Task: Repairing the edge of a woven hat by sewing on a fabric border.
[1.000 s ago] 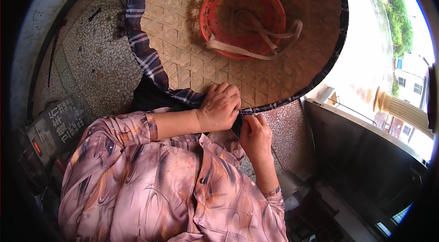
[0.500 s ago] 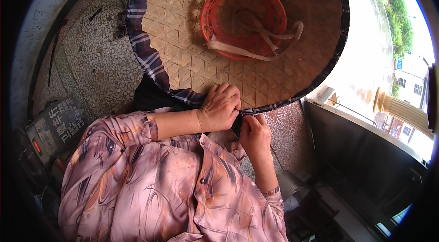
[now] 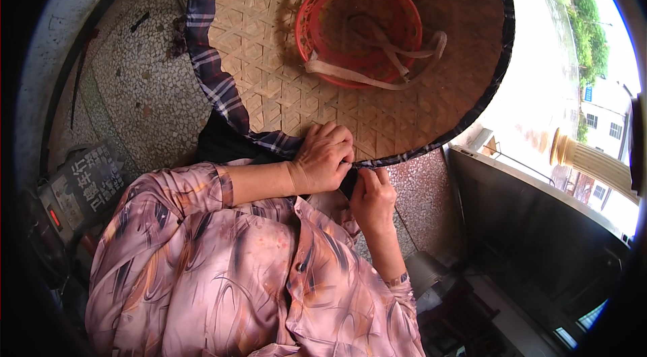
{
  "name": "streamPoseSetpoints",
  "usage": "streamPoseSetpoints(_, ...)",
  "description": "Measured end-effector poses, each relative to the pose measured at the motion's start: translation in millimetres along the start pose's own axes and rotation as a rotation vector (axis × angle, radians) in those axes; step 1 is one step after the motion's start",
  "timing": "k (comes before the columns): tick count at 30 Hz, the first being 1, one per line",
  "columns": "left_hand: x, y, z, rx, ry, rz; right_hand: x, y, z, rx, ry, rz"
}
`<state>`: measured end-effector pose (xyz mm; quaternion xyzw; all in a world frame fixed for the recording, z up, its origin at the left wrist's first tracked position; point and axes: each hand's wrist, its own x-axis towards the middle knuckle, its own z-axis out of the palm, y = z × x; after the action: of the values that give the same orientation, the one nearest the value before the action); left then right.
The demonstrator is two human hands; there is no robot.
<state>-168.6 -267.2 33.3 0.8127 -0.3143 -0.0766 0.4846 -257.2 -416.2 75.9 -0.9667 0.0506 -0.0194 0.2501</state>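
A wide woven bamboo hat (image 3: pixel 263 40) lies with its underside facing up in front of me. Plaid cloth trim (image 3: pixel 219 87) wraps its rim, loose and ruffled on the left, tighter along the right. A red plastic basket-like liner (image 3: pixel 306 16) sits at its centre, with a pale strap (image 3: pixel 357 76) draped across. My left hand (image 3: pixel 323 158) is closed over the near rim, gripping the brim and its trim. Just right of it, below the rim, my right hand (image 3: pixel 374 196) is pinched together close to the dark cloth edge. Whatever its fingertips hold is too small to make out.
Speckled terrazzo floor (image 3: pixel 145 80) spreads out on the left. A dark box with printed lettering (image 3: pixel 87 182) stands at lower left. To the right is a dark panel with a pale top edge (image 3: pixel 539 215), near a cream column (image 3: pixel 593 161) and a bright outdoor opening.
My right hand has shifted very slightly left, staying just below the rim. My left hand and the hat stay nearly in place.
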Motion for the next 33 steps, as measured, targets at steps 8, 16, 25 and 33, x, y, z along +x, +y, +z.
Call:
streamPoseSetpoints(8,-2,-4,3,-0.008,0.046,0.029,-6,-5,8,0.035,0.067,-0.016)
streamPoseSetpoints(16,-4,-6,0,-0.007,0.036,0.049,0,-18,3,-0.048,0.007,0.010)
streamPoseSetpoints(25,-4,-9,-5,-0.005,0.012,0.070,-12,-12,15,0.002,0.126,0.032)
streamPoseSetpoints(33,-5,-10,-2,-0.011,0.025,0.079,-11,-13,27,-0.019,0.186,0.023)
